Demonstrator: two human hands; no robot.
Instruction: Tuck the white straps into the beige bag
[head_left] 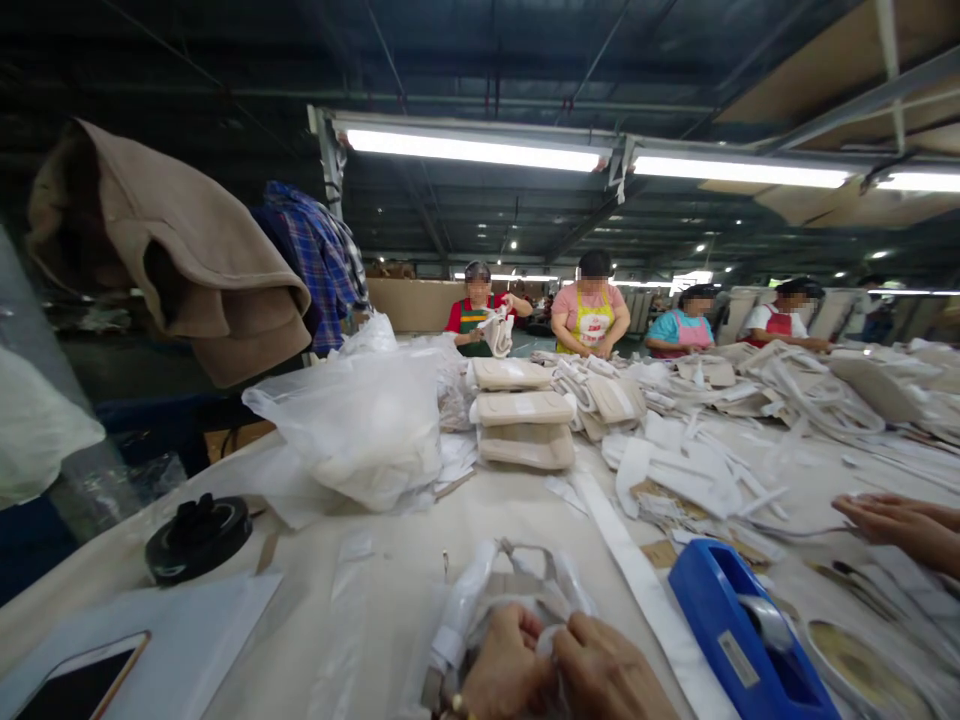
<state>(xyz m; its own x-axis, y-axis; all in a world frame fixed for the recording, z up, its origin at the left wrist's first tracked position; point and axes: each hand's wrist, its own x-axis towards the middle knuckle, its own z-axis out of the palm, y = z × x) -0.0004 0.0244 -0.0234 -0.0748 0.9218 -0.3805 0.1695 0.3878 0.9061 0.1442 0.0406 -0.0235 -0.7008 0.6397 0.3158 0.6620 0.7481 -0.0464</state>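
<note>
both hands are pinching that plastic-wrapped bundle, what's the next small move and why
Likely hold the bundle with the left hand alone and move the right hand to the blue tape dispenser: it sits close on the right, and the bundle's plastic wrap looks loose.

The pale table (pixel 390 560) bears a phone (pixel 82 682), a black disc (pixel 197 537), a blue tape dispenser (pixel 739 640) and stacked beige pads (pixel 521 425).

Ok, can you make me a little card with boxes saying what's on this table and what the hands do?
left hand: pinching the white bundle
right hand: gripping the same bundle
by right hand: blue tape holder
near left: phone, black round thing
middle: plastic bag, stack of beige pieces
far right: another person's hand
back: people in aprons
</note>
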